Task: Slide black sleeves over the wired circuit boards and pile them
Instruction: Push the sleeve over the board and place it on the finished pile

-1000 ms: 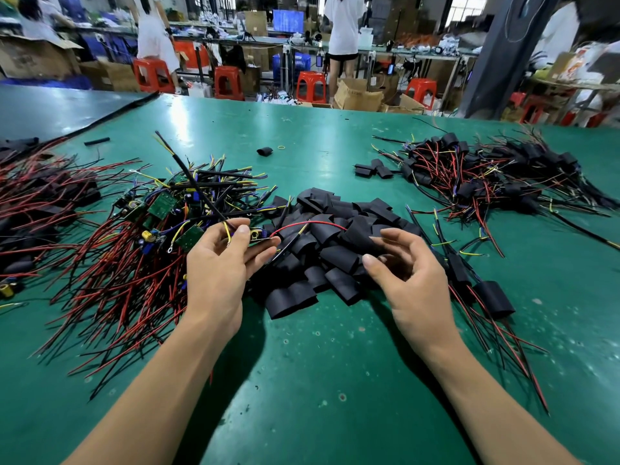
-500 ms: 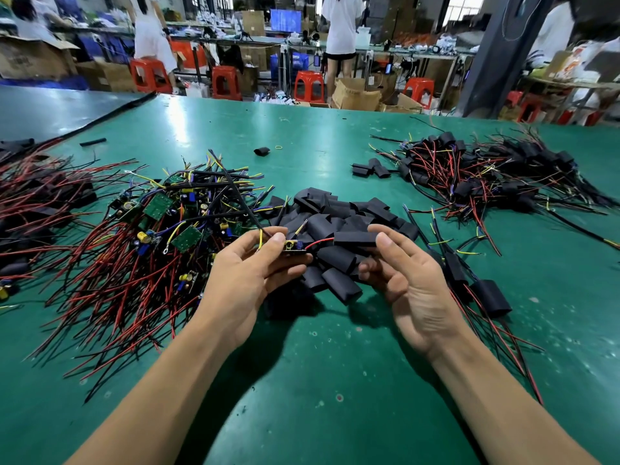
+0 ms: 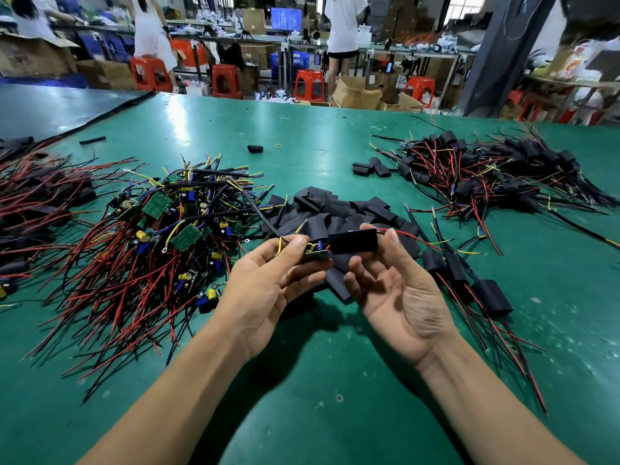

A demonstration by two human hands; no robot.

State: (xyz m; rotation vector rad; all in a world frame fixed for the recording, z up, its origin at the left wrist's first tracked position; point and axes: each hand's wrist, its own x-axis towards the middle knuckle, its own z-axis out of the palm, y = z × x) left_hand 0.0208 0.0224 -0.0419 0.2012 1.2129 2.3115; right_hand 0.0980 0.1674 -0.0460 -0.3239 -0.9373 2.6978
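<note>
My left hand [image 3: 268, 280] pinches a small wired circuit board [image 3: 315, 254] between thumb and fingers, above the green table. My right hand [image 3: 392, 286] holds a black sleeve [image 3: 353, 240] right beside the board. The board's red wires run through the sleeve and come out past my right thumb. Behind my hands lies a heap of loose black sleeves [image 3: 335, 209]. A pile of bare boards with red and black wires [image 3: 161, 229] spreads to the left. Sleeved boards [image 3: 486, 172] are piled at the far right.
Three sleeved boards [image 3: 469, 280] lie with their wires just right of my right hand. More wires and black pieces [image 3: 37, 203] cover the left edge. A stray sleeve [image 3: 255, 149] sits mid-table. Red stools, boxes and standing people are beyond the table's far edge.
My left hand lifted a board out of the bare pile and brought it towards me. My right hand took a sleeve from the heap, and the board's red wires now pass through it.
</note>
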